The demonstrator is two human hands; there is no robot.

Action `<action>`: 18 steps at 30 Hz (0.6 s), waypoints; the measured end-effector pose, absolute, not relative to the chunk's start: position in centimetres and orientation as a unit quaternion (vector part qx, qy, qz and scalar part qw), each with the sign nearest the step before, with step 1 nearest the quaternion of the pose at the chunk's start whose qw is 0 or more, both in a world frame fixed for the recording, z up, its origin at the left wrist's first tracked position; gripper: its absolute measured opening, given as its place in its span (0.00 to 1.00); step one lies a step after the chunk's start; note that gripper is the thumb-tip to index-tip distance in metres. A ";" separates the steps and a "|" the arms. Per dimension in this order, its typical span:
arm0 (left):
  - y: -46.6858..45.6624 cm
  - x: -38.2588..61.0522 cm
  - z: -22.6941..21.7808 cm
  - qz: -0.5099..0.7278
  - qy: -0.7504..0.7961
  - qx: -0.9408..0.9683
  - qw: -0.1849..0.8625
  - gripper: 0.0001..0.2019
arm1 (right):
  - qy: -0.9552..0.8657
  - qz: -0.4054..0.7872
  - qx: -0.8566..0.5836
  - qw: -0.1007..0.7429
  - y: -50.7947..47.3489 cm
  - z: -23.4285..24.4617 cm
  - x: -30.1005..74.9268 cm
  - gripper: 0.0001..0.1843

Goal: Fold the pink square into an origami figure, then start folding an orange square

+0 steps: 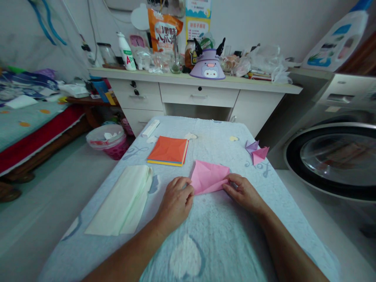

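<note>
A sheet of pink origami paper (pixel 209 176) with crease lines and a folded-over lower edge lies on the cloth-covered table (pixel 217 133). My left hand (pixel 178 197) pinches its left lower corner, the fingers curled. At the right edge, my right hand (pixel 242 191) grips the paper between thumb and fingers. Just beyond my left hand sits a stack of square coloured paper (pixel 168 150), orange on top with yellow and blue edges below. Two small folded paper pieces, one purple (pixel 252 147) and one pink (pixel 260 155), stand at the table's right side.
A folded pale green cloth or paper (pixel 120 203) lies on the left of the table, with a white narrow object (pixel 150 128) farther back. Behind stands a white desk (pixel 199 94) crowded with things. A washing machine (pixel 335 156) is at right, a pink bin (pixel 114 147) at left.
</note>
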State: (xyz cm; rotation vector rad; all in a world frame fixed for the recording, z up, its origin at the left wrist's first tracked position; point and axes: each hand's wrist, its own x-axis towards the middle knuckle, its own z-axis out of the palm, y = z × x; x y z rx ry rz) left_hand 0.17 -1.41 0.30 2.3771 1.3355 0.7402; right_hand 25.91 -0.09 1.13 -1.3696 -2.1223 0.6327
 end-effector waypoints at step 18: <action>-1.2 0.1 0.1 0.228 0.500 0.821 0.154 0.06 | -0.784 0.164 -0.553 0.227 0.5 -0.6 25.8 0.15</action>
